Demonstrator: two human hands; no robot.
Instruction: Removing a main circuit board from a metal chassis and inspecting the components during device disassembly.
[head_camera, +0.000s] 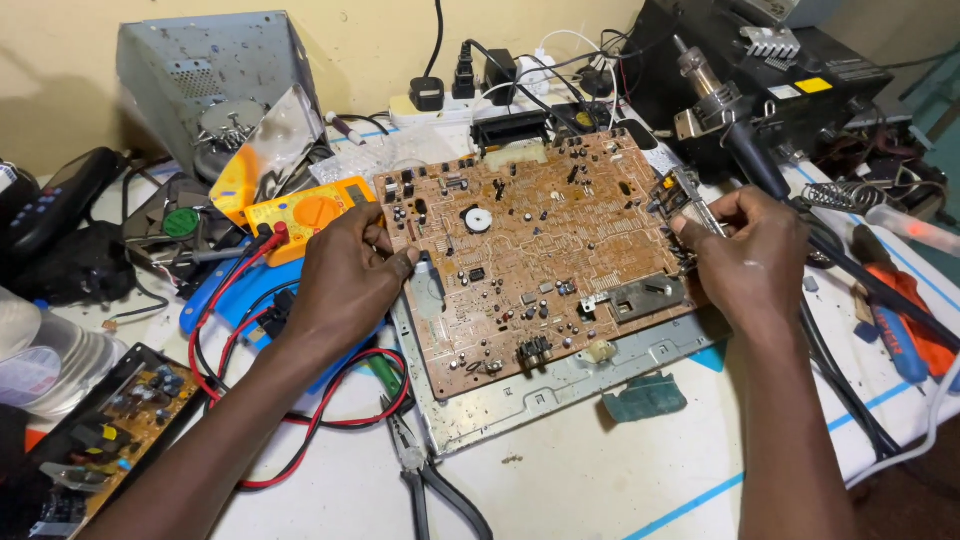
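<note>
Both hands are on it now: our left hand grips the left edge of the brown circuit board, thumb pressed on top near the corner and fingers tucked under, while our right hand pinches the right edge, fingertips closed around a small metal bracket standing up there. So neither hand is free; each is clamped on the board, one at either end.

We see the board sitting in the middle of the frame, its long axis running left to right with a slight tilt, the right end a touch higher in the picture. It lies between our two hands, so from the left hand it stretches off to the right, and from the right hand off to the left. Both are equally close, each touching its own edge.

Under the board we have a grey metal chassis plate, showing along the lower edge and lower left corner. Whether the board is resting on it or lifted just clear, we cannot tell.

To the left of our left hand sits a yellow multimeter with red and black leads looping toward the bottom of the frame, and pliers lie just below the plate.
</note>
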